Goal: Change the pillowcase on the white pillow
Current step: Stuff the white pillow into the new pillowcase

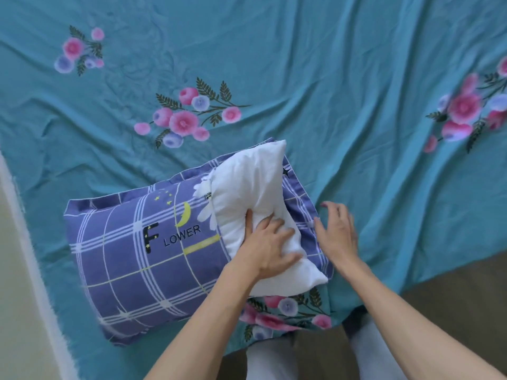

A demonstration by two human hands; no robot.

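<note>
A white pillow [252, 185] lies on the bed, most of it inside a purple checked pillowcase [131, 259] printed "FLOWER". Its right end sticks out of the case's open end. My left hand [270, 244] presses down on the exposed white end, fingers spread and sunk into the filling. My right hand [338, 234] hovers just right of the case's open flap [304, 212], fingers spread and relaxed, holding nothing.
The bed is covered by a teal sheet [356, 105] with pink and blue flower prints. The sheet's edge hangs over the bed's near side by my legs [271, 360]. A pale strip [16, 270] runs along the left, brown floor [452, 294] at the lower right.
</note>
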